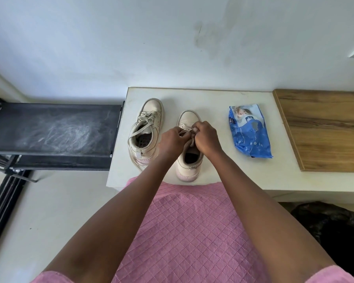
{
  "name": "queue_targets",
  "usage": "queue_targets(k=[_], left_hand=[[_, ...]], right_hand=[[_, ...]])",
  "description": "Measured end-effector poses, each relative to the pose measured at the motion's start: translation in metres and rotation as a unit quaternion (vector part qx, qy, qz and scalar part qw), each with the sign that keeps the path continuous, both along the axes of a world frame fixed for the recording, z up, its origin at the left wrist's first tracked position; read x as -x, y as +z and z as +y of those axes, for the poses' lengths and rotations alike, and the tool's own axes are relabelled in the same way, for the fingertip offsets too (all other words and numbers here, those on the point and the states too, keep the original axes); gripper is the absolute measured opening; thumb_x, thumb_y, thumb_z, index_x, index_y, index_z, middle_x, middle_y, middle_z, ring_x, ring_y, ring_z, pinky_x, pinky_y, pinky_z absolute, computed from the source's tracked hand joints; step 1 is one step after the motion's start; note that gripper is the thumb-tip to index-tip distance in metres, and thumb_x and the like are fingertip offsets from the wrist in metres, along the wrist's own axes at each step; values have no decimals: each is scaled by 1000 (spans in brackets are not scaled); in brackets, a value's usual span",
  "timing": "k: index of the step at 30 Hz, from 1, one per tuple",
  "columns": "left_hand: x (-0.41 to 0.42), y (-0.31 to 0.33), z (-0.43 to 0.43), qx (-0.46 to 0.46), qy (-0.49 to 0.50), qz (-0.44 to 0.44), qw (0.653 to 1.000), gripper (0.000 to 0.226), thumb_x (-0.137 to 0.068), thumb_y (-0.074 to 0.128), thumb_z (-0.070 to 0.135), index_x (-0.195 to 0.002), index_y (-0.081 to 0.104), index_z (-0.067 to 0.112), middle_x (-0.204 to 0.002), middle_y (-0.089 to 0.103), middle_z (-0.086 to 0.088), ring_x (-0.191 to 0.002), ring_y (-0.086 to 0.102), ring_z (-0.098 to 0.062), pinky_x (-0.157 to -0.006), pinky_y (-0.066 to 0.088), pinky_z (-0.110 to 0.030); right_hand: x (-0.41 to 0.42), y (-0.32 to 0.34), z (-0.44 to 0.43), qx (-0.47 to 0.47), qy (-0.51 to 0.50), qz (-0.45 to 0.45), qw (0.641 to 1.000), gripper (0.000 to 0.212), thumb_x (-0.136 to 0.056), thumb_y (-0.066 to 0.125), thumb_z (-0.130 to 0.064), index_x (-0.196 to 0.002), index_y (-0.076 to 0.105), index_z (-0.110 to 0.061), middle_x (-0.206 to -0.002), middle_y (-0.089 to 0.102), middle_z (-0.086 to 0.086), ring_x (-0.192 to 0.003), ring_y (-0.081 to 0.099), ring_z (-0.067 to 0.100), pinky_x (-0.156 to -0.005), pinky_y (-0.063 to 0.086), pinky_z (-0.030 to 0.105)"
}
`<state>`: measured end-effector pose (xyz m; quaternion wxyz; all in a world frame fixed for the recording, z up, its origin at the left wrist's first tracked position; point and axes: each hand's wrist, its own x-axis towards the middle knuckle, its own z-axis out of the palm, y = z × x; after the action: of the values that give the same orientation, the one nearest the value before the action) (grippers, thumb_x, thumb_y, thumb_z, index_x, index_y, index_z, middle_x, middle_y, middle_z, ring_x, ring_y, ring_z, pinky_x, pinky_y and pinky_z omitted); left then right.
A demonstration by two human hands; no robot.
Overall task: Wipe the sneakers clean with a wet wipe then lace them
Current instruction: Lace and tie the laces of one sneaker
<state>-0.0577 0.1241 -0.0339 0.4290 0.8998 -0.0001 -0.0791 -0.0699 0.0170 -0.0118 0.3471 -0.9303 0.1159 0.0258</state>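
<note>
Half done, guessing. Pinching the lace [187,130] tight in both left hand [171,142] and right hand [205,139], meeting over the right sneaker [189,167], sitting lengthwise on the table [213,99] with heel nearest and toe pointing away. Reaching it equally from both sides.

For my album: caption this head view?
Left hand and right hand pinch a lace over one sneaker, between the laced sneaker and wipes pack.
</note>
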Motion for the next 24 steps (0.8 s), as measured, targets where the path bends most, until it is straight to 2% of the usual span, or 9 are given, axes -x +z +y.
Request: queue_targets(k=[3, 5, 7, 8, 11, 13, 16, 20, 24], left_hand=[[-3, -1, 1, 74, 5, 30, 997, 33, -86, 63, 24, -60, 54, 6, -63, 53, -9, -83, 51, -25, -65, 35, -32], [-5, -1, 1, 135, 23, 58, 989, 33, -83, 64, 18, -55, 53, 5, -61, 44, 0, -85, 45, -18, -67, 35, -30], [-6, -2, 0, 171, 38, 77, 981, 22, -82, 64, 14, -65, 64, 2, -71, 46, 4, -91, 45, -10, -77, 39, -29], [-6, -1, -2, 187, 41, 92, 977, 16, -83, 63, 13, -72, 67, 2, -74, 47, 4, -85, 45, -7, -75, 40, -26], [-5, 4, -4, 279, 34, 173, 944, 15, -87, 52, 7, -75, 60, 6, -72, 50, -5, -66, 45, -11, -57, 40, -21], [-5, 6, -3, 357, 38, 247, 900, 19, -88, 46, 5, -77, 61, 6, -71, 59, -8, -62, 57, -13, -54, 48, -16], [-3, 6, -1, 424, 41, 293, 856, 16, -85, 49, 4, -82, 65, 5, -72, 66, -9, -65, 65, -19, -65, 56, -28], [1, 6, -2, 394, 59, 239, 886, 10, -83, 58, 12, -82, 65, 5, -76, 64, -10, -69, 61, -18, -64, 52, -24], [-2, -1, 0, 239, 49, 132, 961, 39, -62, 66, 50, -65, 68, 11, -81, 65, -8, -87, 59, -20, -79, 46, -34]], right_hand=[[0, 1, 0, -35, -17, 3, 999, 26, -94, 40, -3, -108, 61, 0, -115, 57, 20, -108, 51, 33, -84, 36, 28], [1, 0, -1, -49, -26, 0, 998, 26, -94, 40, -2, -109, 62, 0, -116, 58, 18, -107, 52, 31, -81, 35, 24], [2, -1, -3, -63, -34, 2, 997, 26, -94, 41, -3, -109, 62, -2, -115, 60, 17, -106, 53, 30, -77, 35, 22], [2, -1, -3, -66, -34, 3, 997, 26, -94, 41, -3, -108, 63, -2, -114, 61, 17, -105, 53, 31, -76, 36, 23], [1, -2, -2, -66, -36, 2, 997, 23, -93, 43, -4, -104, 64, -3, -110, 62, 17, -103, 55, 31, -75, 37, 24], [0, -2, -2, -68, -45, 1, 997, 23, -94, 46, -7, -108, 65, -5, -111, 64, 15, -105, 56, 29, -74, 34, 21], [0, -3, -4, -89, -71, -4, 993, 22, -93, 51, -9, -106, 68, -8, -109, 67, 12, -104, 58, 26, -76, 36, 19], [0, -2, -6, -107, -82, 19, 991, 23, -93, 48, -8, -106, 67, -8, -108, 67, 12, -102, 58, 27, -74, 37, 20], [-1, 2, -3, -102, -60, 27, 993, 24, -92, 43, -4, -97, 66, -9, -100, 65, 13, -96, 56, 27, -72, 35, 22]])
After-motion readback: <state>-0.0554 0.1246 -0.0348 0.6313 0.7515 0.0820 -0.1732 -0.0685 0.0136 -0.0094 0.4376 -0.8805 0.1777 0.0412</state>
